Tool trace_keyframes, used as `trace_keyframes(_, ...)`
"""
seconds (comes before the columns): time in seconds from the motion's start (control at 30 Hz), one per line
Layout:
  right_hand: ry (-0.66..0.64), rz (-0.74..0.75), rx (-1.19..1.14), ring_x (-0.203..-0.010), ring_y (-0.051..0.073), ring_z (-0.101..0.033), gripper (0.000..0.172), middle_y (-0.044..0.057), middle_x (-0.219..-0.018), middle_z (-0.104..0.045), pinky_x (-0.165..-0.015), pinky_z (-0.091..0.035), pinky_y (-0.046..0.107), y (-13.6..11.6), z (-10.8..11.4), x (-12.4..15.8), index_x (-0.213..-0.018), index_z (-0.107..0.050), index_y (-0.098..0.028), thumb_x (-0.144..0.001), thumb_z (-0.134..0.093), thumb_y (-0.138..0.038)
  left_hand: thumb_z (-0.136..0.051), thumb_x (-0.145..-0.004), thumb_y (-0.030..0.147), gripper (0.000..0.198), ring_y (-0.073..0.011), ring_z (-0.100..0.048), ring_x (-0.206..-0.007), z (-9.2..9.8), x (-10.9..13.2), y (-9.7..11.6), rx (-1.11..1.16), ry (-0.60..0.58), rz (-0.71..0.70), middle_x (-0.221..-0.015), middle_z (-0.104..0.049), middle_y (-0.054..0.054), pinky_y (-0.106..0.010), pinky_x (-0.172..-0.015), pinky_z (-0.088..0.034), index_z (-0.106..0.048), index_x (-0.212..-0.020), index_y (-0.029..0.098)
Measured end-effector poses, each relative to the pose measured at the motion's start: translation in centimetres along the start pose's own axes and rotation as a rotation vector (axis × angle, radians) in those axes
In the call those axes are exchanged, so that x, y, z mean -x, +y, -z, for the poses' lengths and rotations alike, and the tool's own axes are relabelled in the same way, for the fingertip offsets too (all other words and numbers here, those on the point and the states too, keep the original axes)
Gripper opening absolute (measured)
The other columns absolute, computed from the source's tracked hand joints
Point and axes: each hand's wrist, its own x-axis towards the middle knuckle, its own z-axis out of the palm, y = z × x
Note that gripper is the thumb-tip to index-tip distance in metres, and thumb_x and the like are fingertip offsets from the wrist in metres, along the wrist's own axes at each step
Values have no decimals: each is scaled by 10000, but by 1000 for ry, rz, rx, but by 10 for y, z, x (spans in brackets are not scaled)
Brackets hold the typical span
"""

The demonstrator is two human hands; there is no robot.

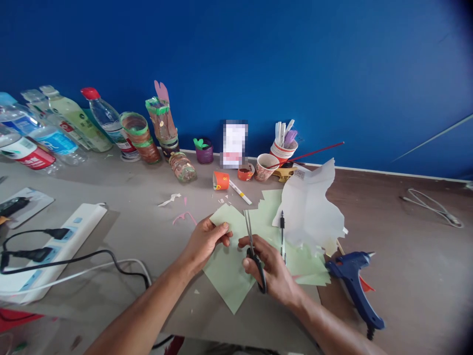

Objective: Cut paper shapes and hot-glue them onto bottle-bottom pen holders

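Observation:
My left hand (pixel 206 240) pinches the upper edge of a light green paper sheet (pixel 231 276) lying on the table. In my right hand (pixel 271 268) are black-handled scissors (pixel 251 241), fingers through the loops, blades pointing away from me and resting over the green sheet. The blades look nearly closed. Just right of that hand a black pen (pixel 282 231) lies on more green paper (pixel 269 202).
A white crumpled paper (pixel 310 207) and a blue glue gun (pixel 354 281) lie to the right. A white power strip (pixel 55 246) with black cables sits at left. Plastic bottles (pixel 55 133), decorated bottles (pixel 162 123), paper cups (pixel 266 166) and a marker (pixel 240 192) line the back by the blue wall.

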Motion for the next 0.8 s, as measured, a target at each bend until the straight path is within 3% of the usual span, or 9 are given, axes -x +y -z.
trace_keyframes(0.1,3,9,73,-634,118,-465,217,37,-891,-556,-598,-410,251,-1,-3,1,-987,-571,-179,-855,-566,-351,-704,-735,374,266,-80,-522,-522,-2,0,0,27,0,7,-672,-624,-3,-239,-575,-412,-614,-798,132)
trace_keyframes(0.3,-25,-79,38,-568,96,-459,415,27,-885,-594,-533,-389,233,2,-7,4,-1225,-470,-172,-846,-572,-307,-707,-741,354,248,-76,-529,-530,-2,0,-1,31,-1,16,-667,-625,6,-230,-577,-416,-619,-822,136)
trace_keyframes(0.8,-29,-71,90,-560,95,-482,326,34,-846,-611,-534,-393,230,-3,-5,4,-1103,-541,-142,-838,-576,-329,-663,-751,367,238,-73,-494,-513,-6,6,5,-90,-85,15,-649,-601,10,-234,-561,-378,-588,-734,142)
